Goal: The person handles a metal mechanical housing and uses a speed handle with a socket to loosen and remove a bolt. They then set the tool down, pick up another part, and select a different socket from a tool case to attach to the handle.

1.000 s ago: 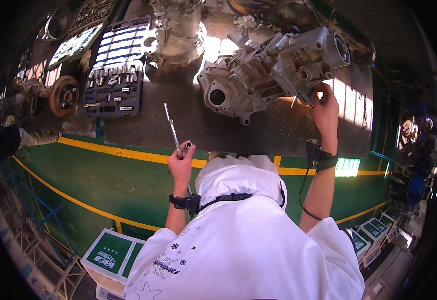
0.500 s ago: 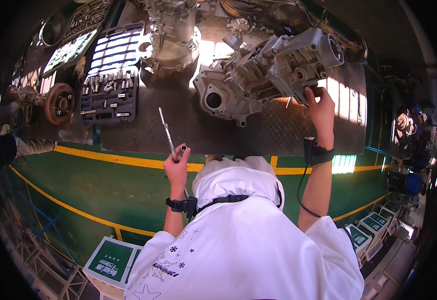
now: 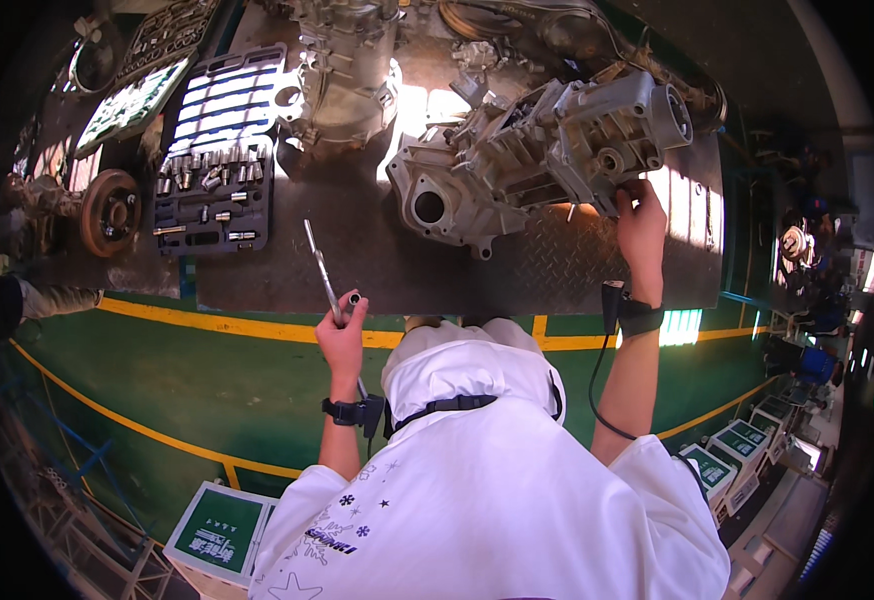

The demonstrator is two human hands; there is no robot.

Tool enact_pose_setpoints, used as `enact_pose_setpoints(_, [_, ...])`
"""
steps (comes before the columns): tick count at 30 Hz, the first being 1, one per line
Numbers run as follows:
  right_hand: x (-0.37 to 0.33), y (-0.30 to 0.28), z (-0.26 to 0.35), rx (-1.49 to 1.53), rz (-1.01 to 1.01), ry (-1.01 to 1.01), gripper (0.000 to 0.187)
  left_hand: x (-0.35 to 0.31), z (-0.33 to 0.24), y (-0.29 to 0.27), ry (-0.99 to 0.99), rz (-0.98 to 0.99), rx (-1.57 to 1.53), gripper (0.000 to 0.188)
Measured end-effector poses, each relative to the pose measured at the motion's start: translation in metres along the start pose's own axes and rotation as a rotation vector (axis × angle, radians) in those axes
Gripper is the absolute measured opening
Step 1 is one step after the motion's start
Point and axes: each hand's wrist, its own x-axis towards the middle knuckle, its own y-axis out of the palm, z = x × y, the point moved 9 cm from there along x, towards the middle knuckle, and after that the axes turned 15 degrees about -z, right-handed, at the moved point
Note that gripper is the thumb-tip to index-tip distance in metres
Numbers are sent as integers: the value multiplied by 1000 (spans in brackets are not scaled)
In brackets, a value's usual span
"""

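The left hand (image 3: 340, 340) is just in front of the worktop (image 3: 357, 240), its fingers closed round a long metal bar (image 3: 318, 262) that points up and away to the left. A small socket (image 3: 355, 299) shows at the same fingertips, its round opening facing up. The right hand (image 3: 643, 235) reaches over the worktop to the lower right edge of a grey transmission casing (image 3: 547, 155); its fingers are bent and close together there, but whether they hold anything cannot be told. The casing lies slantwise on the right half of the worktop, a round dark opening at its left end, and a short pin (image 3: 570, 213) sticks out below it near the right hand. Further left stands a second metal housing (image 3: 347, 95), beside an open socket case (image 3: 252, 215) with rows of sockets. A rusty brake drum (image 3: 112, 212) is at the far left.
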Motion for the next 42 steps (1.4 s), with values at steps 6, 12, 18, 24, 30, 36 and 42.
enact_pose_setpoints(6, [1,-5,-2,-44,-14,-20,16,11,2,-6,2,-28,11,24])
enact_pose_setpoints(12, [0,-6,8,-93,-56,-134,19,16,2,-4,-1,-42,19,24])
enact_pose_setpoints(18, [3,-4,2,-130,8,-15,20,12,-1,2,-6,-57,38,24])
enact_pose_setpoints(24, [6,-9,6,122,-12,19,22,5,-1,16,-8,-34,23,24])
enact_pose_setpoints(30, [4,-16,17,-300,-49,-217,17,-10,-10,32,48,-61,-8,26])
enact_pose_setpoints(36, [8,-21,15,-39,-12,-205,17,-37,-29,52,58,-47,40,26])
enact_pose_setpoints(42, [9,-17,5,-118,10,-227,14,-66,-37,67,48,-45,111,26])
